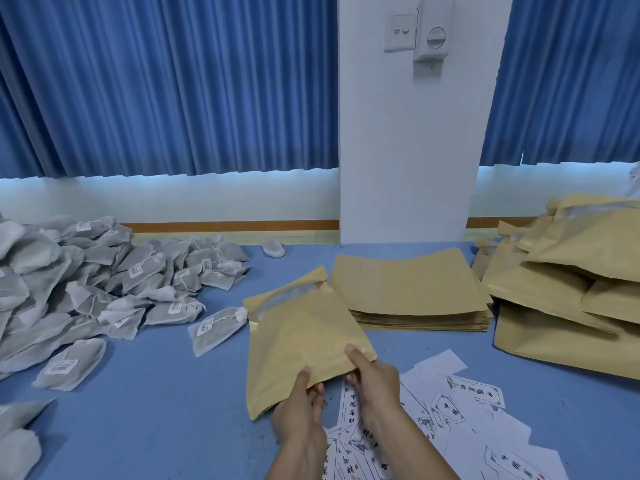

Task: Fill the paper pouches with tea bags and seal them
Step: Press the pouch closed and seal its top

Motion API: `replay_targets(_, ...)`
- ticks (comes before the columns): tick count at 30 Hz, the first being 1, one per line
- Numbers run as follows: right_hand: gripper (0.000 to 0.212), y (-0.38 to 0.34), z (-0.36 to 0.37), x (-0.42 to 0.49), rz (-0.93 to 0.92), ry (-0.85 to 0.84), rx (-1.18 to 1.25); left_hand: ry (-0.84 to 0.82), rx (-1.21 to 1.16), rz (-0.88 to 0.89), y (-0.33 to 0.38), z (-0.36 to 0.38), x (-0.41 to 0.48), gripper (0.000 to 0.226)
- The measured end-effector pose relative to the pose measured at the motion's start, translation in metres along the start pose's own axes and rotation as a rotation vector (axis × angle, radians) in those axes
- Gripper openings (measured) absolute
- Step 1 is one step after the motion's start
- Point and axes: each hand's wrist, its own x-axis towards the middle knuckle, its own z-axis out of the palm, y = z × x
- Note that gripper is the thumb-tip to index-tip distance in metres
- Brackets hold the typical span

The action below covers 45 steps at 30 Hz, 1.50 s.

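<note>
I hold one brown paper pouch [301, 337] by its near bottom edge, its open mouth with a clear strip pointing away. My left hand [299, 407] pinches the edge with the thumb on top. My right hand [372, 379] grips the same edge further right, thumb on top too. A single tea bag [216, 329] lies just left of the pouch's mouth. A big heap of grey tea bags [97, 275] covers the table's left side. A flat stack of empty pouches [412, 292] lies behind the held one.
Bulging pouches [571, 282] are piled at the right. Printed paper labels [450, 420] lie scattered under and right of my hands. The table top [166, 410] is blue. A white pillar [412, 133] and blue curtains stand behind the table.
</note>
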Motion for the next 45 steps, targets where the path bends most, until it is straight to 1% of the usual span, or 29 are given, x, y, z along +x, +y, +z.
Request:
replay_targets(2, 0.016, 0.003, 0.002, -0.003, 0.008, -0.021, -0.047, -0.008, -0.009, 0.006, 0.0, 0.0, 0.001, 0.014)
replay_targets(5, 0.03, 0.004, 0.002, -0.003, 0.007, 0.002, -0.067, -0.012, -0.022, 0.008, 0.0, -0.002, 0.0, 0.014)
replay_targets(6, 0.031, 0.005, 0.002, -0.001, 0.011, 0.007, -0.063, -0.013, -0.026, 0.008, 0.0, -0.002, 0.0, 0.013)
replay_targets(7, 0.026, 0.005, 0.002, -0.002, 0.012, 0.004, -0.057, -0.013, -0.03, 0.009, 0.0, -0.002, 0.0, 0.013)
replay_targets(9, 0.01, 0.007, 0.005, -0.007, 0.025, -0.046, -0.024, -0.021, -0.036, 0.011, 0.0, -0.001, 0.001, 0.012)
replay_targets(10, 0.007, 0.009, 0.007, -0.009, 0.032, -0.079, -0.011, -0.03, -0.037, 0.01, -0.001, -0.001, 0.001, 0.011)
replay_targets(12, 0.01, 0.012, 0.008, -0.01, 0.032, -0.108, -0.024, -0.045, -0.026, 0.009, -0.003, -0.001, 0.001, 0.01)
replay_targets(16, 0.018, 0.012, 0.007, -0.01, 0.025, -0.063, -0.04, -0.084, -0.024, -0.006, -0.006, -0.006, 0.001, 0.012)
replay_targets(20, 0.015, 0.013, 0.006, -0.013, 0.006, -0.022, -0.031, -0.043, -0.094, 0.023, 0.0, -0.014, 0.008, 0.023)
replay_targets(22, 0.01, 0.014, 0.009, -0.016, 0.034, -0.067, -0.017, -0.032, -0.078, 0.033, 0.001, -0.016, 0.01, 0.026)
replay_targets(24, 0.007, 0.016, 0.014, -0.019, 0.074, -0.12, -0.023, -0.042, -0.041, 0.038, 0.002, -0.016, 0.01, 0.02)
replay_targets(27, 0.006, 0.017, 0.017, -0.019, 0.068, -0.125, -0.043, -0.076, 0.004, 0.064, 0.006, -0.018, 0.009, 0.014)
replay_targets(29, 0.007, 0.018, 0.018, -0.018, 0.073, -0.126, -0.042, -0.102, 0.009, 0.076, 0.007, -0.021, 0.008, 0.015)
replay_targets(32, 0.016, 0.021, 0.019, -0.017, 0.068, -0.101, -0.031, -0.089, -0.012, 0.084, 0.01, -0.024, 0.008, 0.028)
replay_targets(34, 0.014, 0.022, 0.018, -0.016, 0.063, -0.068, -0.006, -0.059, -0.025, 0.092, 0.014, -0.027, 0.01, 0.026)
replay_targets(36, 0.009, 0.022, 0.018, -0.017, 0.09, -0.106, 0.027, -0.052, 0.002, 0.113, 0.016, -0.031, 0.011, 0.024)
replay_targets(39, 0.019, 0.025, 0.023, -0.021, 0.143, -0.184, -0.02, -0.093, 0.063, 0.133, 0.016, -0.033, 0.008, 0.025)
replay_targets(42, 0.028, 0.03, 0.026, -0.023, 0.13, -0.159, -0.132, -0.11, 0.097, 0.154, 0.015, -0.033, 0.006, 0.027)
replay_targets(45, 0.029, 0.034, 0.026, -0.021, 0.089, -0.139, -0.136, -0.116, 0.141, 0.176, 0.016, -0.034, 0.006, 0.024)
